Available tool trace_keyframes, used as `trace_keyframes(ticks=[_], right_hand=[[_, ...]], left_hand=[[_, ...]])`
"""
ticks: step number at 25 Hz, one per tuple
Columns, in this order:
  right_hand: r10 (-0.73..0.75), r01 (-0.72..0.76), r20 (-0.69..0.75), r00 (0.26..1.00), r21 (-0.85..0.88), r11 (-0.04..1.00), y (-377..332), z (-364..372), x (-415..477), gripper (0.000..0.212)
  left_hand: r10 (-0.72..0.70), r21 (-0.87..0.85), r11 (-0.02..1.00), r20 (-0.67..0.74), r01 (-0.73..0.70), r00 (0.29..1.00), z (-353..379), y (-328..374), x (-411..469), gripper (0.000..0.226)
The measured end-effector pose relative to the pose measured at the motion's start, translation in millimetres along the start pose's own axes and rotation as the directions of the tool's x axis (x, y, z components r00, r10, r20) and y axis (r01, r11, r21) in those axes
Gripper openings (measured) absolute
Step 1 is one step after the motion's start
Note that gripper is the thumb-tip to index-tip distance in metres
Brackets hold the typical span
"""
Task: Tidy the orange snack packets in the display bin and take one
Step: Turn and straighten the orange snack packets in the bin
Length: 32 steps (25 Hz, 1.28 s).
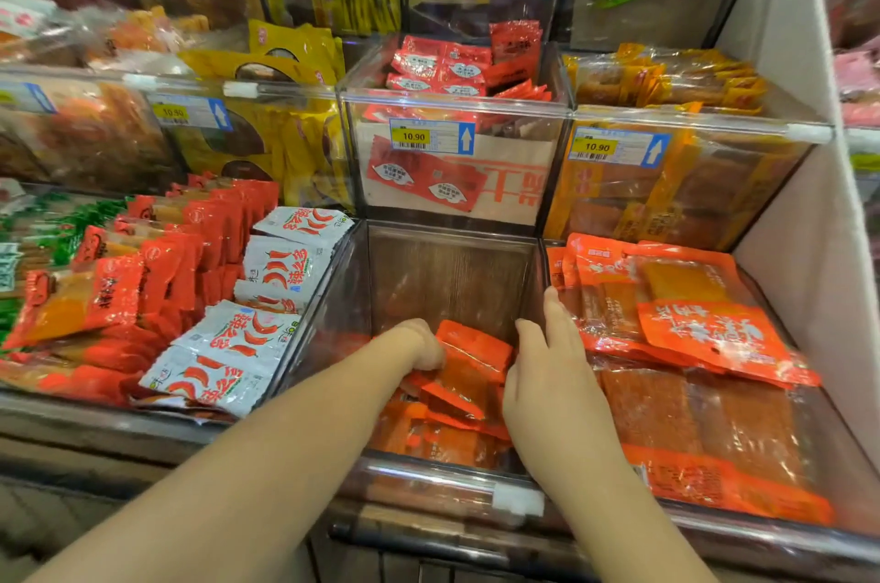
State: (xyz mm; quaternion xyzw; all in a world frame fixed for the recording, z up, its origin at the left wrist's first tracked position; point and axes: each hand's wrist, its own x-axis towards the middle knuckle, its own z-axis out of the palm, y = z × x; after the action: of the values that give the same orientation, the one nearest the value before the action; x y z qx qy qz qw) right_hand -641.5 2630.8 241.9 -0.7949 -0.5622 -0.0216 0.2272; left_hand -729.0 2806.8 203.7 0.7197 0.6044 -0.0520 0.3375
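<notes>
Left arm (266,463) and right arm (619,497) are bare.

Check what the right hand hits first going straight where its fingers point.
The right hand is open, fingers aimed forward and up along the middle bin's right wall. Probably it brushes that clear divider first, else the bin's back wall; depth is unclear. The orange packets lie lower, off that line.

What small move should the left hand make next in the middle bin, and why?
Probably lay the tilted packet flat on the pile. The left hand seems to grip its edge, and it stands above the other orange packets, which lie jumbled on the floor of the bin. The right hand is open by the right wall, free to steady them.
</notes>
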Motion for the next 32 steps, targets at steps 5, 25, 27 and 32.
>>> trace_keyframes(ticks=[5,25,27,32], right_hand=[[-0.115,0.135,-0.12,0.986,0.174,0.975,6,-5,0,0.044],[-0.02,0.056,-0.053,0.998,0.856,0.514,8,-21,-8,0.013],[-0.036,0.042,-0.028,0.999,0.872,0.487,7,-22,-9,0.017],[-0.046,0.049,-0.031,0.998,0.887,0.459,7,-23,-9,0.017]], left_hand=[[0.155,-0.281,0.931,-0.275,-0.233,0.949,-33,-19,-38,0.015],[0.476,-0.742,0.265,-0.455,-0.616,0.753,-6,-56,-147,0.016],[0.467,-0.748,0.249,-0.463,-0.615,0.753,-5,-56,-146,0.016],[0.46,-0.748,0.233,-0.478,-0.622,0.748,-5,-58,-142,0.02]])
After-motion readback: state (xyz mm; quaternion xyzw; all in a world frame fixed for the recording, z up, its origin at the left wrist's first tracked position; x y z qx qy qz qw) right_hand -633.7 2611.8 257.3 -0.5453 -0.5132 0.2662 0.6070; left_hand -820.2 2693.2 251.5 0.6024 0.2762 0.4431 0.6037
